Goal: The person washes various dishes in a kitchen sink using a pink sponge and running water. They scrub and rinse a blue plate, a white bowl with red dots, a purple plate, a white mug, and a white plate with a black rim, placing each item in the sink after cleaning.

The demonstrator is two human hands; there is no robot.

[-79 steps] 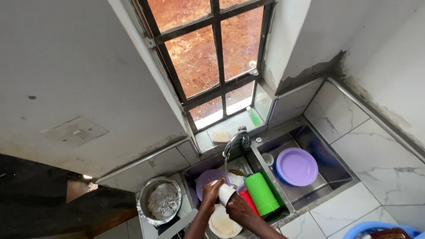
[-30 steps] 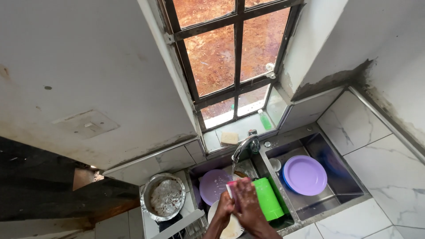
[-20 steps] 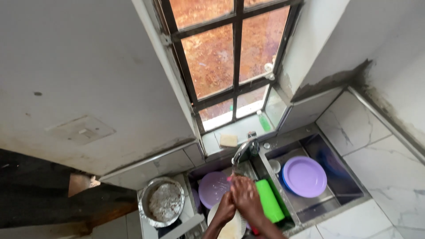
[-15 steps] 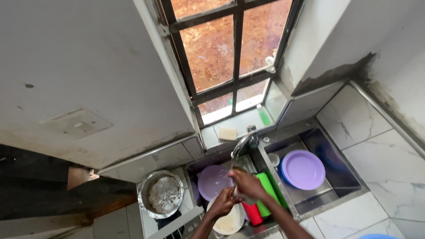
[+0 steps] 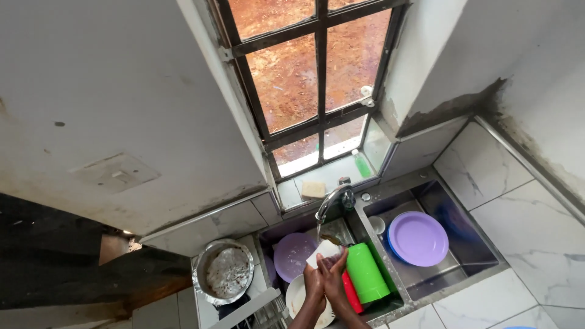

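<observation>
Both hands have risen under the tap [image 5: 332, 204]; left hand [image 5: 315, 284] and right hand [image 5: 334, 278] clasp a white cup [image 5: 324, 251].

Green cup [image 5: 367, 273], purple plate [image 5: 418, 238], white mug [image 5: 323, 253]

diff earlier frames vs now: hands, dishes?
Both hands have drawn together under the faucet: left hand and right hand now clasp a small white item; what it is I cannot tell. Unmoved: purple plate, green cup, metal pot.
</observation>
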